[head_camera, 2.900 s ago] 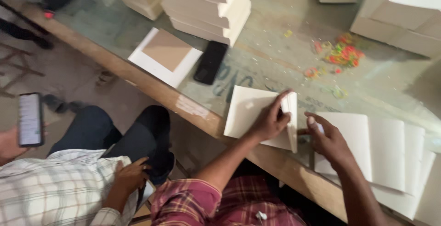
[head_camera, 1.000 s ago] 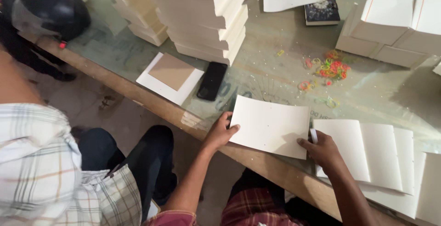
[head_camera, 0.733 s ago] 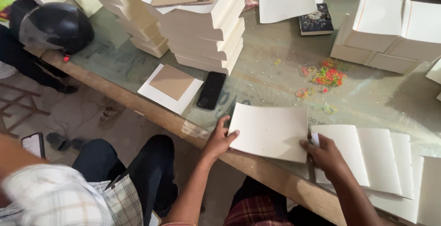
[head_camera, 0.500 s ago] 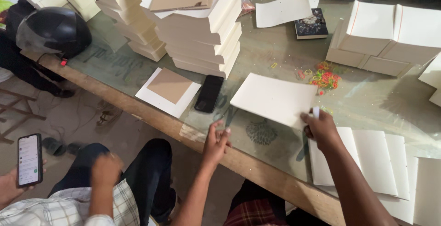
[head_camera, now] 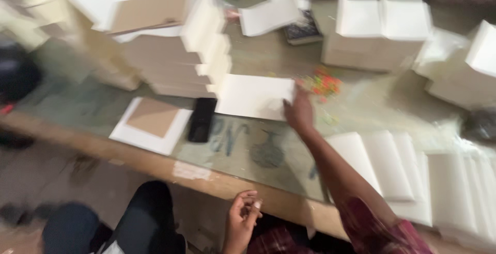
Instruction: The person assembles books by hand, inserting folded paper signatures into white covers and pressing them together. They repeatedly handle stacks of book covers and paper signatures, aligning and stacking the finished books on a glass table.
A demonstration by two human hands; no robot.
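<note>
The right hand (head_camera: 298, 113) lies flat on a blank white rectangular paper sheet (head_camera: 253, 96), fingers spread at its right edge, gripping nothing. The sheet rests on the glass-topped bench (head_camera: 268, 153), with one black phone (head_camera: 201, 120) left of the fingers. The left hand (head_camera: 243, 218) hangs below the bench edge, fingers loosely curled and empty.

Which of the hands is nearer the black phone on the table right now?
Left, narrowly. The left hand hangs below the table edge, under and right of the black phone; the right hand rests on the white sheet, farther right.
</note>
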